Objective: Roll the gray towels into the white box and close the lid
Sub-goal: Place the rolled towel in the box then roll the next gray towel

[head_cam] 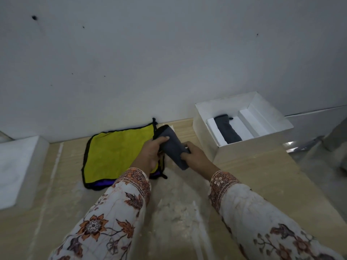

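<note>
Floral sleeves [120,212], white cotton-like cloth printed with orange and brown blossoms, patterned cuffs at the wrists, reaching in from the bottom edge. Beneath them, pale wood-grain table [262,181], smooth, streaked with whitish scuffs near the middle.

Left hand [150,154]: fingers curled round the upper part of a gray roll [171,147], thumb laid across its dark rounded end. Right hand [195,156]: fingers wrapped over the lower part of the same roll, gripping from the right side. Roll itself soft, matte, cylinder-shaped, tilted, top end leaning toward the wall, bottom end lower and nearer the camera; whether touching the table, cannot tell.

Just left of the roll and partly under the left hand, flat on the table: square yellow cloth [120,152], fluffy, black-bound edges, small black loops at two corners, purple strip showing at the near edge.

Right of the hands, against the wall: white box [206,139], open, stiff cardboard-like walls, square-cornered, white inner ledges. Inside, second gray roll [228,131], lying lengthwise on the box floor, dark tab at its far end.

Far left: white block [20,166], rough foam-like surface, blunt edges, at the table's left side.

Behind everything, plain gray-white wall [169,53], matte, dotted with a few dark specks.
</note>
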